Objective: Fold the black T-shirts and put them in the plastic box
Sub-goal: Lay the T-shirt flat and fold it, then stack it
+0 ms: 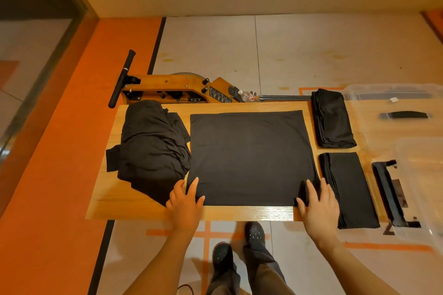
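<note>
A black T-shirt [249,155] lies flat as a rectangle in the middle of the wooden table [225,213]. My left hand [185,201] rests with straight fingers on its near left corner. My right hand [317,203] lies flat on its near right corner. A heap of unfolded black T-shirts [151,146] sits at the table's left. Two stacks of folded black T-shirts lie at the right, one far [332,118] and one near [350,189]. The clear plastic box [422,189] stands at the right edge of view.
A clear lid [393,105] with a black handle lies beyond the box. A wooden rowing machine [172,88] with a water bottle [247,96] stands on the floor behind the table. My feet are below the table's near edge.
</note>
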Motion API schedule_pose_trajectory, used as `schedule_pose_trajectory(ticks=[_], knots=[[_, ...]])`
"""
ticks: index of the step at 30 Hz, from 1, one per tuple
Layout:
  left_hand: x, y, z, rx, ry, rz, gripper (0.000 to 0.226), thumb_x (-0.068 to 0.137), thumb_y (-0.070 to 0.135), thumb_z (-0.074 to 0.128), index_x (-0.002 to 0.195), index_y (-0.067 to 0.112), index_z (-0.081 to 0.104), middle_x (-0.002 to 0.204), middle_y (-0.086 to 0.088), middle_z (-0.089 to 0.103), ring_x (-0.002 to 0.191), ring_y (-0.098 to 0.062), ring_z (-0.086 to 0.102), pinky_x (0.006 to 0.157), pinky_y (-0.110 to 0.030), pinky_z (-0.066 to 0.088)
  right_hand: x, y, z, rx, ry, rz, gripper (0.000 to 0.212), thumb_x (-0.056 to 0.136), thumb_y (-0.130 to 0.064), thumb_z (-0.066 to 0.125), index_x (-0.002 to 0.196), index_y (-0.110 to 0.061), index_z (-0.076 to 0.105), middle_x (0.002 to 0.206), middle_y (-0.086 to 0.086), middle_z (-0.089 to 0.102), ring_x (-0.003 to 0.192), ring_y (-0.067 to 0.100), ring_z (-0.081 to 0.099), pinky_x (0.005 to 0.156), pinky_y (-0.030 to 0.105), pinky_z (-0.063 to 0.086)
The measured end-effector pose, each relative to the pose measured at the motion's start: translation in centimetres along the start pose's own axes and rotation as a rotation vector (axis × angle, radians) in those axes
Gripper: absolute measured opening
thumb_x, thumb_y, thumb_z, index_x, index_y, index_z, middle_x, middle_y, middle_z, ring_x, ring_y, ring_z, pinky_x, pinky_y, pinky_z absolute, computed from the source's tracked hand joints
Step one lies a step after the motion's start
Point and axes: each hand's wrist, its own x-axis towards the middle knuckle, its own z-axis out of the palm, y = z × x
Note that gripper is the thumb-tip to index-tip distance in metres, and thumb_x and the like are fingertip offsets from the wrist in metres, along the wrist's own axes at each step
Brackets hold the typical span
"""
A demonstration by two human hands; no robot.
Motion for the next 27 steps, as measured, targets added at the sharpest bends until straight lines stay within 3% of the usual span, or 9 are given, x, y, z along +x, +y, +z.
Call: schedule_pose_trajectory(ticks=[2, 6, 11, 15, 17, 19, 22, 27], knots=[[-0.3, 0.0, -0.3, 0.005, 0.009, -0.004, 0.06, 0.078, 0.04, 0.077, 0.134, 0.029, 0.056, 0.121, -0.01, 0.055, 0.095, -0.026, 0.057, 0.071, -0.038, 0.048, -0.3, 0.1, -0.3, 0.0, -0.027, 0.011, 0.061, 0.092, -0.035, 0.064, 0.147, -0.017, 0.044, 0.158, 0.017, 0.027, 0.147, 0.037, 0.023, 0.114, 0.052, 0.029], [-0.6, -0.2, -0.2, 0.008, -0.075, -0.02, 0.052, 0.092, 0.041, 0.06, 0.141, 0.035, 0.044, 0.125, 0.001, 0.047, 0.109, -0.016, 0.048, 0.086, -0.03, 0.04, -1.0, 0.6, -0.6, 0.013, -0.05, 0.029, 0.055, 0.094, -0.032, 0.063, 0.144, -0.014, 0.048, 0.156, 0.014, 0.033, 0.144, 0.034, 0.029, 0.115, 0.048, 0.032], [-1.3, -1.3, 0.8, -0.13, -0.064, -0.087, 0.05, 0.089, 0.025, 0.066, 0.137, 0.032, 0.051, 0.125, -0.002, 0.048, 0.108, -0.018, 0.048, 0.086, -0.029, 0.041, -1.6, 1.9, -0.5, 0.028, -0.104, 0.042, 0.052, 0.094, -0.025, 0.064, 0.143, -0.014, 0.049, 0.153, 0.01, 0.039, 0.141, 0.031, 0.036, 0.113, 0.045, 0.037], [-1.7, -1.6, 1.3, -0.387, -0.039, -0.169, 0.045, 0.085, 0.008, 0.069, 0.128, 0.017, 0.06, 0.127, -0.013, 0.05, 0.105, -0.027, 0.054, 0.088, -0.034, 0.048, -1.5, 2.2, -0.8, 0.387, -0.139, 0.174, 0.042, 0.101, -0.019, 0.05, 0.143, -0.016, 0.049, 0.151, 0.007, 0.04, 0.136, 0.027, 0.041, 0.112, 0.041, 0.036], [-1.5, -1.6, 1.4, -0.505, -0.05, -0.203, 0.039, 0.086, 0.001, 0.065, 0.123, 0.012, 0.062, 0.122, -0.015, 0.052, 0.098, -0.029, 0.057, 0.086, -0.035, 0.049, -1.2, 2.2, -1.1, 0.572, -0.168, 0.248, 0.038, 0.102, -0.028, 0.047, 0.138, -0.02, 0.052, 0.144, 0.006, 0.047, 0.128, 0.025, 0.049, 0.108, 0.044, 0.041], [-1.0, -1.7, 1.5, -0.554, -0.067, -0.22, 0.032, 0.088, -0.002, 0.062, 0.118, 0.009, 0.063, 0.111, -0.016, 0.057, 0.091, -0.028, 0.059, 0.08, -0.034, 0.048, -1.2, 1.8, -1.7, 0.767, -0.154, 0.302, 0.035, 0.099, -0.036, 0.046, 0.128, -0.02, 0.058, 0.129, 0.004, 0.058, 0.111, 0.018, 0.056, 0.099, 0.038, 0.047], [-0.1, -2.0, 1.4, -0.557, -0.075, -0.232, 0.024, 0.089, 0.001, 0.062, 0.112, 0.009, 0.067, 0.098, -0.012, 0.062, 0.084, -0.025, 0.059, 0.072, -0.03, 0.047, -1.1, 1.6, -2.2, 0.824, -0.136, 0.356, 0.029, 0.105, -0.03, 0.041, 0.128, -0.02, 0.054, 0.122, -0.003, 0.05, 0.106, 0.016, 0.051, 0.091, 0.031, 0.042], [0.5, -2.3, 1.0, -0.57, -0.086, -0.23, 0.018, 0.093, 0.009, 0.059, 0.109, 0.011, 0.068, 0.107, -0.012, 0.065, 0.095, -0.026, 0.061, 0.08, -0.033, 0.05, -0.6, 2.1, -1.7, 0.852, -0.097, 0.354, 0.024, 0.103, -0.026, 0.045, 0.123, -0.02, 0.056, 0.117, 0.001, 0.053, 0.102, 0.019, 0.054, 0.087, 0.034, 0.044]])
